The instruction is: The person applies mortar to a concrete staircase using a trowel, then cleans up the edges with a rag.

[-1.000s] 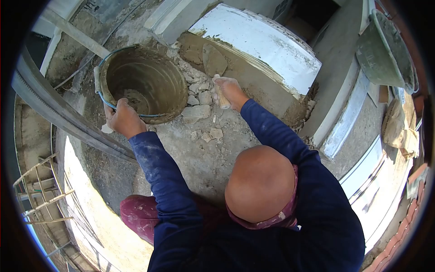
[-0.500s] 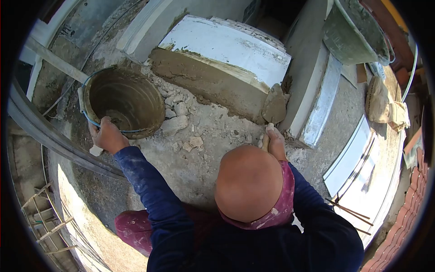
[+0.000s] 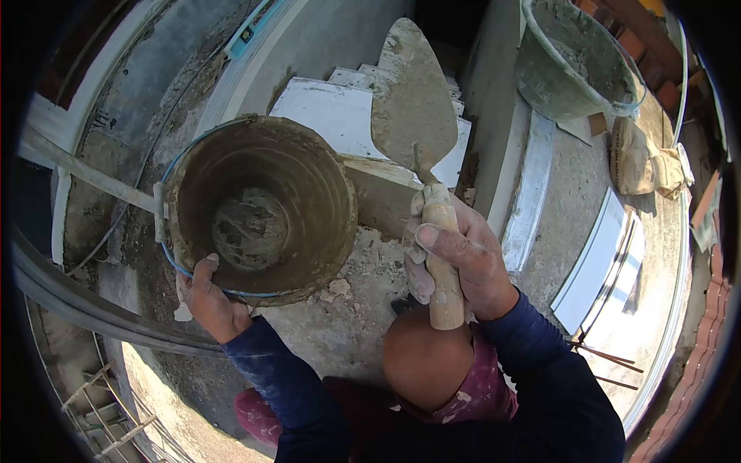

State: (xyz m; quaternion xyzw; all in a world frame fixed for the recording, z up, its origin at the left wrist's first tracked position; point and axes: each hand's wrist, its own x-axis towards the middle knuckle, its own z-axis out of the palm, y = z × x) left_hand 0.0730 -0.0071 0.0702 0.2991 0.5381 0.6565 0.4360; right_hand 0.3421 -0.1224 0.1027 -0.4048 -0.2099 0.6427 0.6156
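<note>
My left hand (image 3: 212,301) grips the near left rim of a mortar-stained bucket (image 3: 312,181), thumb at the inside edge. The bucket tilts toward me, with a little wet grey residue at its bottom. A pale blue wire handle (image 3: 176,262) hangs round its rim. In my right hand (image 3: 475,258) is a pointed trowel (image 3: 413,100), held by its worn wooden handle, the blade up and coated in thin grey mortar. Behind the blade are steps with white slabs (image 3: 320,116) and a mortar-faced riser (image 3: 386,197), partly hidden by bucket and trowel.
A large mortar tub (image 3: 556,89) stands at the upper right, near a crumpled paper sack (image 3: 641,158). White panels (image 3: 594,258) lie on the right. Rubble (image 3: 370,266) covers the floor before the steps. A blue spirit level (image 3: 248,32) rests at upper left.
My right hand has raised the trowel from the riser's right corner, bringing it up and closer. My left hand has lifted and tilted the bucket, which is now nearer and further right.
</note>
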